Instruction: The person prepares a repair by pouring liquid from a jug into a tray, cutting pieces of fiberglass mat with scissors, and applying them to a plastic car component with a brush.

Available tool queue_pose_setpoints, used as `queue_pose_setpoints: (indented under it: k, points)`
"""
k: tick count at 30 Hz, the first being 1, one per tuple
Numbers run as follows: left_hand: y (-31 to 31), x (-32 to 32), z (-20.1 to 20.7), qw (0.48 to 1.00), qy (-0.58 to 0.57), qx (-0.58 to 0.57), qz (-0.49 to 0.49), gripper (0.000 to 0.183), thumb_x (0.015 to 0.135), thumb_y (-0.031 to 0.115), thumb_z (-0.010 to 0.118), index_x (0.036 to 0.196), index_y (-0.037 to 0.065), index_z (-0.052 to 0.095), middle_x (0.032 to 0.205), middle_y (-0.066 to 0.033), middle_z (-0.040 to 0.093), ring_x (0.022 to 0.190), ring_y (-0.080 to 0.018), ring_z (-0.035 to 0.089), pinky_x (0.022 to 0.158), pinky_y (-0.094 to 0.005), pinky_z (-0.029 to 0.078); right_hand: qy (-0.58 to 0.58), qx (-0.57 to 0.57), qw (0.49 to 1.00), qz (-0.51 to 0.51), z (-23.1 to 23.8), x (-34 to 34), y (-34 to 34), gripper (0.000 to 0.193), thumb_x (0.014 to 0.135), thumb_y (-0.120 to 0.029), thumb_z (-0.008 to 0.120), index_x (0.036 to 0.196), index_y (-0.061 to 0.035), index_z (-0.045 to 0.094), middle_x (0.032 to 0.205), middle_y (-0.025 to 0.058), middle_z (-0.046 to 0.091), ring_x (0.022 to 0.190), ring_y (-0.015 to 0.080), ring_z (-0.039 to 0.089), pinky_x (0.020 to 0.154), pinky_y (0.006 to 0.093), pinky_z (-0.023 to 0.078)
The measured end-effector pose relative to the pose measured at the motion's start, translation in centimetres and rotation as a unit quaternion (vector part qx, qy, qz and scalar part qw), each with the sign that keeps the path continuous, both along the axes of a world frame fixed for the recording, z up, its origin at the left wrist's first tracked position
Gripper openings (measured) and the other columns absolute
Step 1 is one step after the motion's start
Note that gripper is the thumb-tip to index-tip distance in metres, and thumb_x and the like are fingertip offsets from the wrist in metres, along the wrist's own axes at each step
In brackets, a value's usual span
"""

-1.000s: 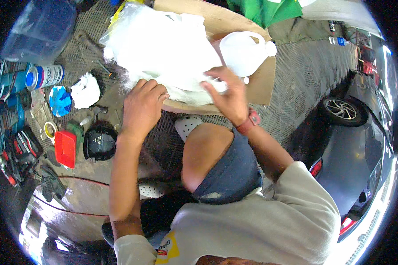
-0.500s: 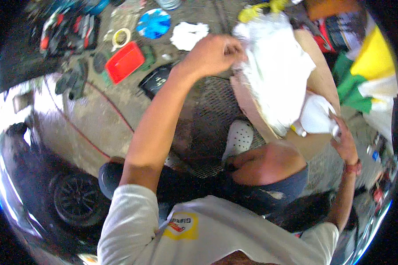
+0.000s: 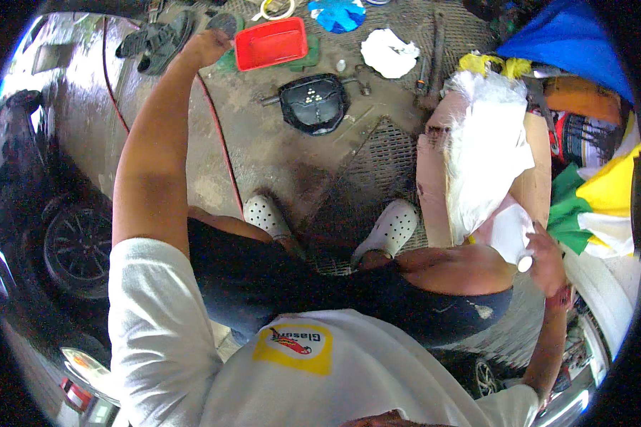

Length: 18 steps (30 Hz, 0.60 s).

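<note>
Steadying the jug (image 3: 509,229) near the right corner of the cardboard (image 3: 434,203), I want a firm right hand (image 3: 547,263) grasping it, unable to tell whether my left hand (image 3: 205,50), beside the tray (image 3: 272,44), grips anything.

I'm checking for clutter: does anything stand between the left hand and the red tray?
Nothing visible does: the left hand is at the left edge of the red tray; whether they touch is unclear.
</note>
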<state>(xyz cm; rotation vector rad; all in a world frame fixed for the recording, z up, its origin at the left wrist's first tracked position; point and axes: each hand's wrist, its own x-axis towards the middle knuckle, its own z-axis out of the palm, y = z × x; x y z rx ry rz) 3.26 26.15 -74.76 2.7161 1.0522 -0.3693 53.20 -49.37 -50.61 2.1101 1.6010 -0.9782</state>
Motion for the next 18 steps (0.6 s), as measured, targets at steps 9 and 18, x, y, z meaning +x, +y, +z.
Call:
queue_pose_setpoints:
  k: [9,18]
  points:
    - [-1.3,-0.4,-4.5,0.968,-0.082,-0.125,0.204,0.064,0.091,0.054,0.066,0.133,0.007,0.067,0.107,-0.0247,0.074,0.109,-0.0395,0.071,0.094,-0.0467,0.056,-0.024,0.181,0.841,-0.509,10.7,-1.5,-3.6,0.033,0.101,-0.020,0.063,0.128,-0.0001,0.062,0.116,0.0112,0.062,0.110,0.0229,0.061,0.102,0.0363,0.044]
    - [-3.7,1.1,-2.3,0.930,-0.150,-0.201,0.270,0.028,0.087,0.023,0.072,0.106,0.003,0.073,0.080,-0.0129,0.075,0.071,-0.0178,0.073,0.066,-0.0346,0.059,0.070,0.479,0.711,-0.511,18.4,-10.4,11.0,0.027,0.109,-0.024,0.047,0.096,-0.0026,0.055,0.092,0.0088,0.056,0.088,0.0195,0.052,0.095,0.0396,0.045]
